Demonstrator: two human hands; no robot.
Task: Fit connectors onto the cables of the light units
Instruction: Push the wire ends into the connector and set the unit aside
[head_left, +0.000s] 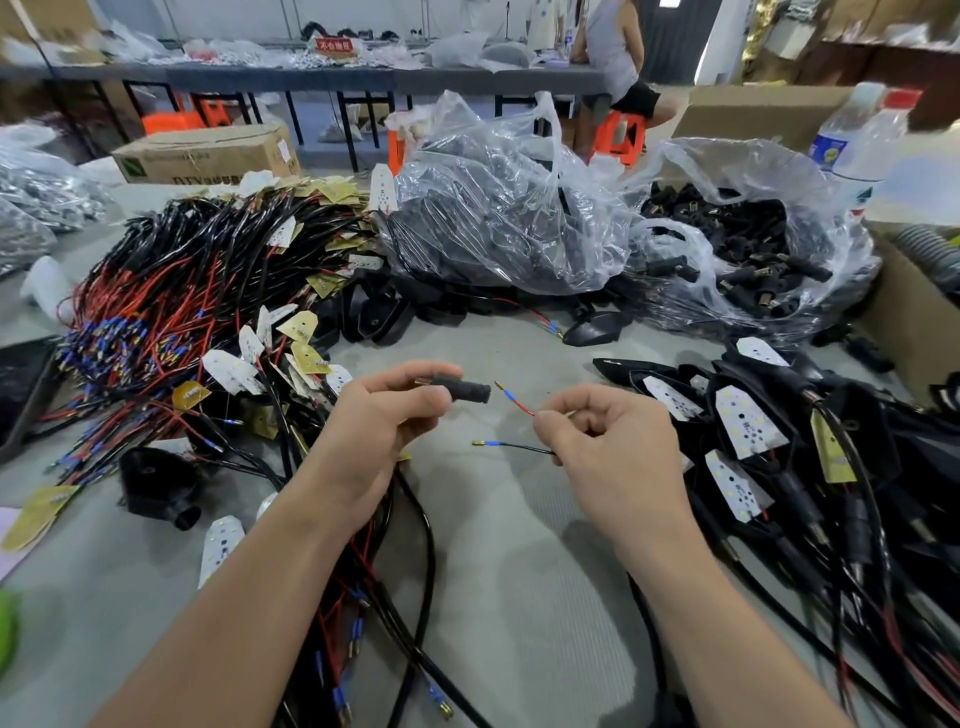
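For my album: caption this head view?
Left hand holds a black connector; right hand pinches a red wire and a black wire.

Holds a black connector (464, 391) pinched in the left hand (382, 421), ribbed end facing right out of the grip. Pinches two thin leads in the right hand (608, 441): red wire (522, 406) above, black wire (524, 448) below, both pointing left out of the grip, each tipped with a blue sleeve and brass pin. Between connector and red wire's pin, a small gap. Beyond the left grip, a heap of wired boards (208, 291); right of the right grip, black light units (769, 431); beneath both, grey table (519, 561).
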